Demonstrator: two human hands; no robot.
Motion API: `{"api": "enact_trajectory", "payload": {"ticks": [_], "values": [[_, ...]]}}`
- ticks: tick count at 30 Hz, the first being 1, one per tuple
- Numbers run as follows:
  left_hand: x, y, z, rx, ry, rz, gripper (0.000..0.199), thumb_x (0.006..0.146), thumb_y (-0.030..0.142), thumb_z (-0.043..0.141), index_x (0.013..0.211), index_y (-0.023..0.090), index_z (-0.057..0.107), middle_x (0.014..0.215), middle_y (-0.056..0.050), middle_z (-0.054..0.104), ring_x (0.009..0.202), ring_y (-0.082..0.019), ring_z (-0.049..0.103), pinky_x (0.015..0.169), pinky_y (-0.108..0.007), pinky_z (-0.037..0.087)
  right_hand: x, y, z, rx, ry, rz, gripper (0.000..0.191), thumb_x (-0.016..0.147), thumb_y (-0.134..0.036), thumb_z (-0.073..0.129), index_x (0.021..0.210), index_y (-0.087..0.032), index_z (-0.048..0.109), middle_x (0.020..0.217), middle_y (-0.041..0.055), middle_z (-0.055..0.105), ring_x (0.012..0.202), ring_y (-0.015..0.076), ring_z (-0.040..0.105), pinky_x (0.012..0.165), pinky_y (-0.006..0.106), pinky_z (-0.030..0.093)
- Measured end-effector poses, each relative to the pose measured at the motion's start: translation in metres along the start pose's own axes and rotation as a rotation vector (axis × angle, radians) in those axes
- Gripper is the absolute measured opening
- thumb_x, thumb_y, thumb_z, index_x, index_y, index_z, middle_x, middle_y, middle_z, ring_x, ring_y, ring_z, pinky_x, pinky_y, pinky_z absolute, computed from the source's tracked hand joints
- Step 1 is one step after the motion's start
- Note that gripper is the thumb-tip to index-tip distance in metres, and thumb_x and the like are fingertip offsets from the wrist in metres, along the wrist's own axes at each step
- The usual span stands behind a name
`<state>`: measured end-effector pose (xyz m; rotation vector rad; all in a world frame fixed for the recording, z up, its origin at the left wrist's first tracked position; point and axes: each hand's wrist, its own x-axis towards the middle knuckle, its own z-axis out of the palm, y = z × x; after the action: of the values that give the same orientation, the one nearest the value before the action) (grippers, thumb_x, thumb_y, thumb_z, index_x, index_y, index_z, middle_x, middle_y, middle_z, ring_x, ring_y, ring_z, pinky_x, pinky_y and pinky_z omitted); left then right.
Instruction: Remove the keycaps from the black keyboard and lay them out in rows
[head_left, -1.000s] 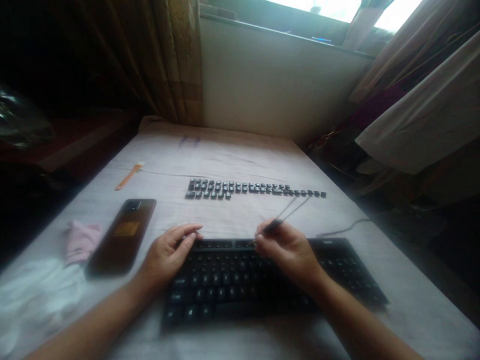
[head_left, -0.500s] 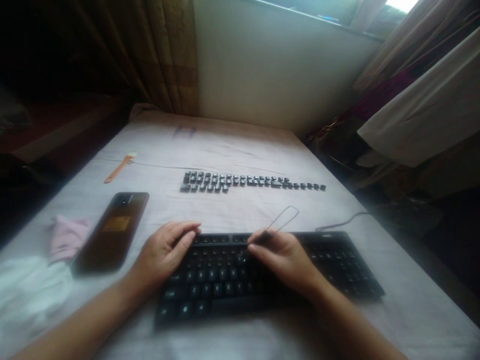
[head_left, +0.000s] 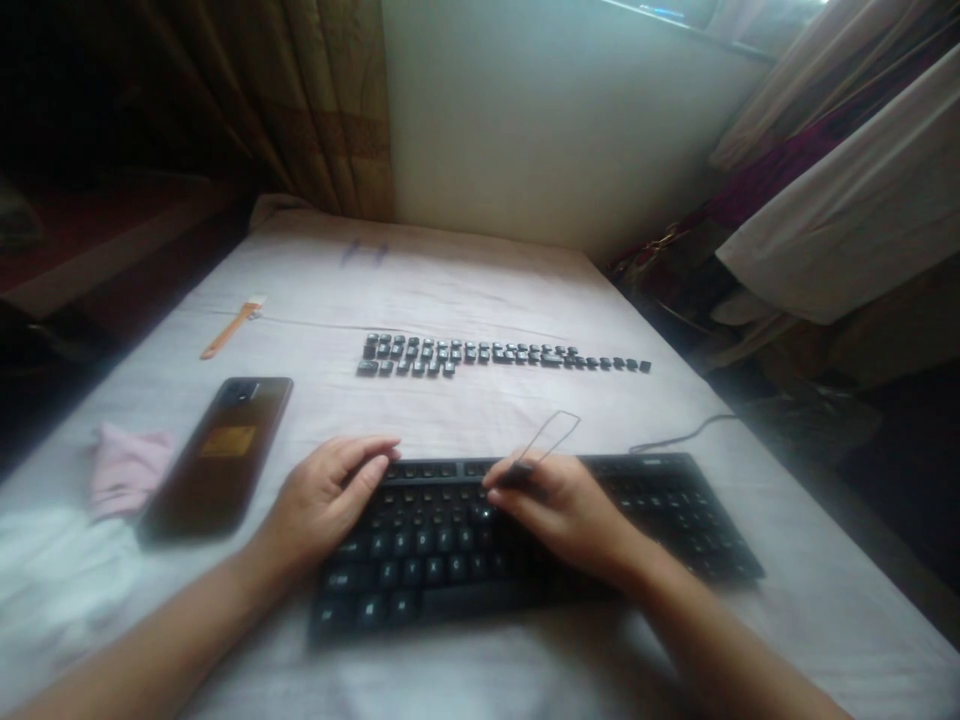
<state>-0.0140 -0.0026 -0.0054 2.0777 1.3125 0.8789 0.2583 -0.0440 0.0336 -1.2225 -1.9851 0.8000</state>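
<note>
The wire tool (head_left: 517, 472) has swung clear of the loose keys (head_left: 470, 353) in view. The right hand (head_left: 574, 505) pinches its dark handle above the keyboard (head_left: 435, 571). Half curled, the left hand (head_left: 322, 490) rests at the keyboard's far left corner; whether it grips is unclear. The keyboard lies on the sheet (head_left: 450, 275), right of the phone (head_left: 225, 455).

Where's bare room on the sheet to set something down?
Biggest patch: the sheet behind the loose keycaps, toward the wall. Narrower: the strip between keycaps and keyboard, though the wire-loop tool in the right hand juts over it. Crowded: front left, with phone, pink cloth and white cloth; also the keyboard, where the left hand sits too.
</note>
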Motion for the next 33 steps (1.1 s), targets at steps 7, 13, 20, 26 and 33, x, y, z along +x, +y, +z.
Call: {"api": "enact_trajectory", "payload": {"ticks": [7,13,20,26,33], "values": [[0.001,0.002,0.000,-0.007,-0.002,0.018,0.030,0.091,0.038,0.050,0.107,0.024,0.071,0.100,-0.005,0.076,0.094,-0.023,0.070,0.088,-0.040,0.056,-0.004,-0.002,0.004,-0.120,0.033,-0.183,0.008,0.090,-0.015,0.061,0.090,-0.019,0.068,0.081,0.0036,0.074,0.073,0.0149,0.070,0.069,0.025,0.056],[0.000,0.001,0.000,-0.009,0.005,0.022,0.030,0.091,0.038,0.050,0.106,0.024,0.071,0.100,-0.005,0.076,0.094,-0.023,0.070,0.089,-0.040,0.055,-0.007,0.004,0.004,-0.091,0.065,-0.129,0.009,0.089,-0.016,0.060,0.089,-0.021,0.067,0.080,0.0024,0.075,0.071,0.0156,0.071,0.070,0.026,0.058],[0.000,0.002,-0.001,0.000,0.001,0.035,0.029,0.091,0.037,0.050,0.106,0.024,0.071,0.100,-0.004,0.076,0.094,-0.023,0.070,0.089,-0.038,0.055,0.000,-0.004,0.003,-0.138,-0.027,-0.241,0.012,0.092,-0.015,0.057,0.088,-0.020,0.066,0.078,0.0033,0.073,0.072,0.0147,0.069,0.069,0.025,0.057],[0.000,0.001,-0.001,0.001,0.000,0.036,0.029,0.092,0.036,0.050,0.107,0.024,0.071,0.101,-0.004,0.076,0.096,-0.023,0.070,0.090,-0.037,0.055,-0.003,-0.002,0.004,-0.119,0.019,-0.220,0.008,0.091,-0.014,0.059,0.089,-0.019,0.065,0.079,0.0033,0.072,0.071,0.0145,0.069,0.068,0.024,0.056],[-0.001,0.000,-0.001,0.007,-0.002,0.048,0.028,0.093,0.035,0.050,0.109,0.023,0.070,0.102,-0.005,0.076,0.097,-0.023,0.069,0.089,-0.038,0.055,-0.004,-0.009,0.013,-0.290,-0.041,-0.217,0.018,0.096,-0.016,0.048,0.085,-0.018,0.062,0.076,0.0055,0.066,0.066,0.0163,0.064,0.062,0.026,0.053]]}}
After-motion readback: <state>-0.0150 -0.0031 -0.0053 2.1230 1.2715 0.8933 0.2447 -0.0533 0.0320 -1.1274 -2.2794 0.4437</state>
